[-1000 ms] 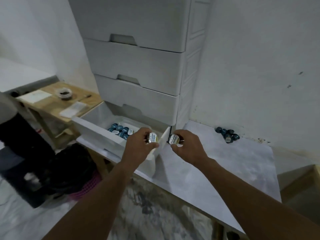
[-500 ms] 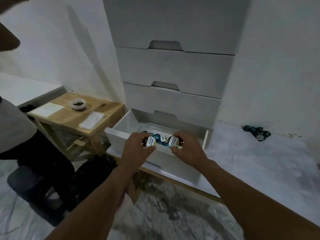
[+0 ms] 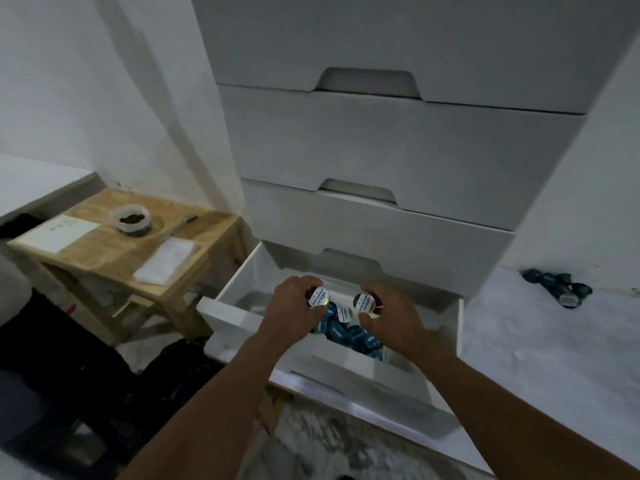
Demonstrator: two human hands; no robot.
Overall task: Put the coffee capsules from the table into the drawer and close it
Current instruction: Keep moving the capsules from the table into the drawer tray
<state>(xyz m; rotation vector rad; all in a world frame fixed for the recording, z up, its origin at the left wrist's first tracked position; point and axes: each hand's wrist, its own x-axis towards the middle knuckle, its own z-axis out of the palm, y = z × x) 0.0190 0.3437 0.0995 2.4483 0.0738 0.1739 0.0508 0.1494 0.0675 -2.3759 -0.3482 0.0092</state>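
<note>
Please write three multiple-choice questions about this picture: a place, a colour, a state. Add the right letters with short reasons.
1. Where do the loose capsules lie on the table? A) by the wall, right of the drawer unit B) at the table's front edge C) on the floor
2. What colour are the capsules in the drawer? A) red B) blue C) yellow
3. The bottom drawer is: A) shut B) pulled open C) removed
Answers: 1A, they cluster against the wall. 2B, their bodies are blue. 3B, the left hand grips a white-lidded capsule, the right hand another, above its open inside.
</note>
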